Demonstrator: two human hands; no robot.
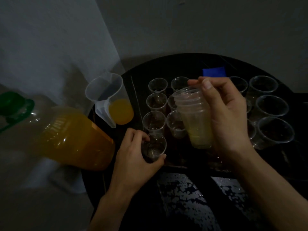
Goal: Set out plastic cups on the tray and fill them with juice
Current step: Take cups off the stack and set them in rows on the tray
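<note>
The scene is dim. My right hand (228, 117) grips a stack of nested clear plastic cups (195, 117) above the dark tray (191, 164). My left hand (133, 157) holds a single clear cup (154, 146) upright at the tray's near left corner, fingers curled round it. Several empty clear cups (156, 101) stand in rows on the tray's left part, and several more cups (271, 106) stand at the right. A clear jug (110, 99) with a little orange juice stands left of the tray. A large juice bottle (66, 135) with a green cap is at the far left.
The tray sits on a round dark table (183, 62) against a pale wall. A blue object (214, 72) lies at the table's back. Dark patterned trousers (183, 200) show below the table's near edge.
</note>
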